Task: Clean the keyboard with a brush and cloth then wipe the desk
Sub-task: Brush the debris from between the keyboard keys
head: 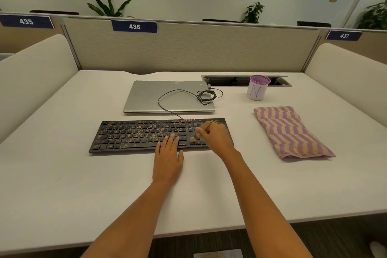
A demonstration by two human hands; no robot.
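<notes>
Brushing crumbs: my right hand (216, 139) grips the brush (201, 130), bristles down at the keyboard's (136, 139) right end.
The keyboard runs parallel to the desk's (62, 184) near edge, with crumbs (117, 132) stretching leftward. My flat, straight-fingered left hand (168, 158) rests on it.

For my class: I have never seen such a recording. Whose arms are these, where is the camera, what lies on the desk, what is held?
No machine here: one camera worn on a person's head looks down at their bare arms. On the white desk lie a black keyboard dusted with brown crumbs, a closed silver laptop, a white cup with a pink rim, and a folded pink and beige striped cloth. The right hand grips a small wooden-handled brush, bristles on the keys. The left hand rests flat on the keyboard's front edge, holding nothing.
</notes>
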